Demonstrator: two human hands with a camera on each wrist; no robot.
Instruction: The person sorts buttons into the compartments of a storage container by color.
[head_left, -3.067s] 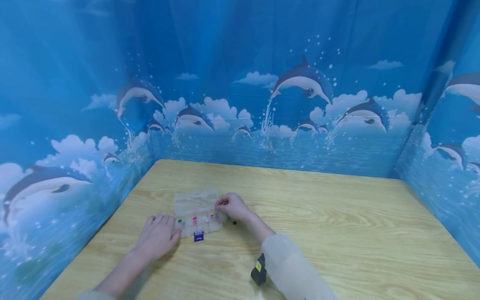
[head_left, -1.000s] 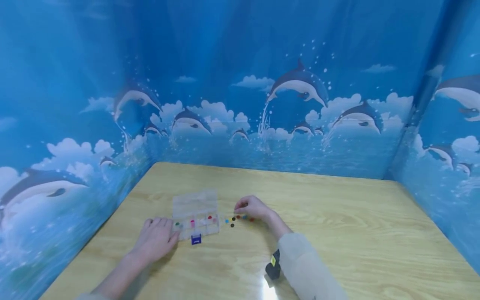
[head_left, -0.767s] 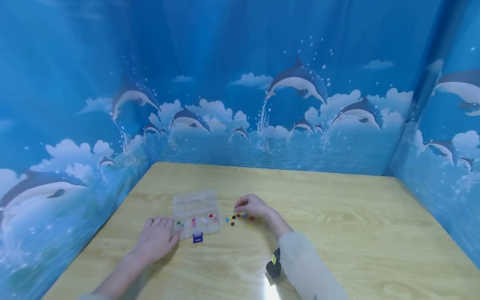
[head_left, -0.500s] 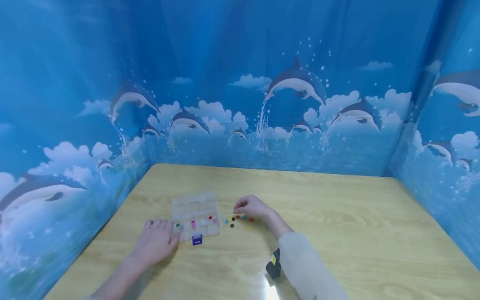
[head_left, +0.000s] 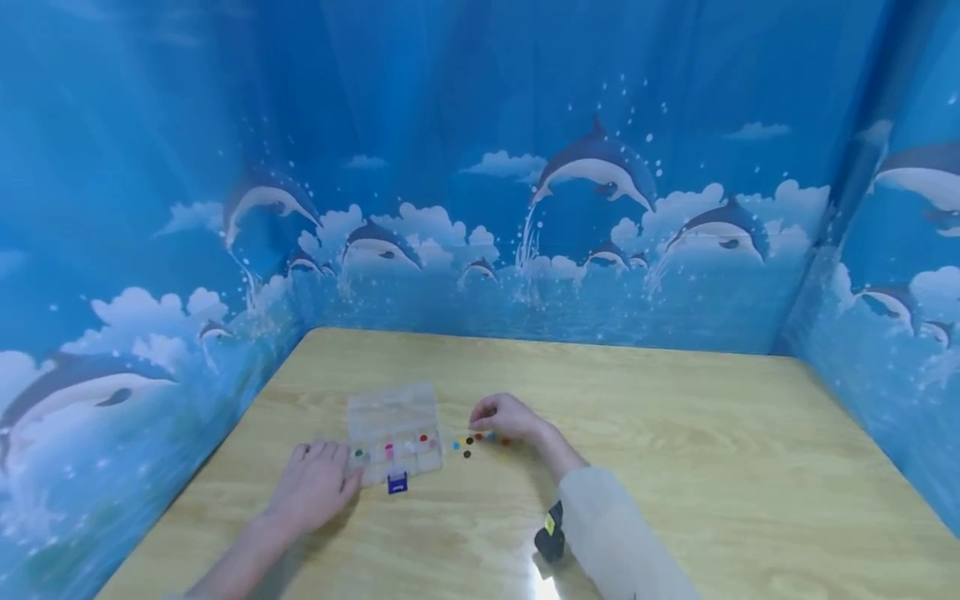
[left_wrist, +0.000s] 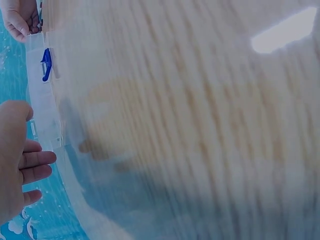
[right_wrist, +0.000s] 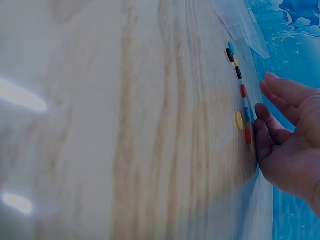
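A clear compartment box lies with its lid folded back and a blue tag at its front. Small round pieces, button-like, show inside it: green, pink, white and red. My left hand rests at the box's left end, fingers extended, thumb by the near corner. To the right, my right hand hovers close over a row of loose discs, thumb and index fingertips together; I cannot tell whether they pinch something. Black, red, blue and yellow discs lie beneath.
The wood-grain table is enclosed by a blue dolphin-print curtain along the back and sides. A black device with a yellow label sits by the right sleeve. Light glares off the table's front.
From over the box's right end, my right hand has moved right to the loose discs and stayed there over the last second. A red disc now shows plainly in the box. The left hand keeps its place.
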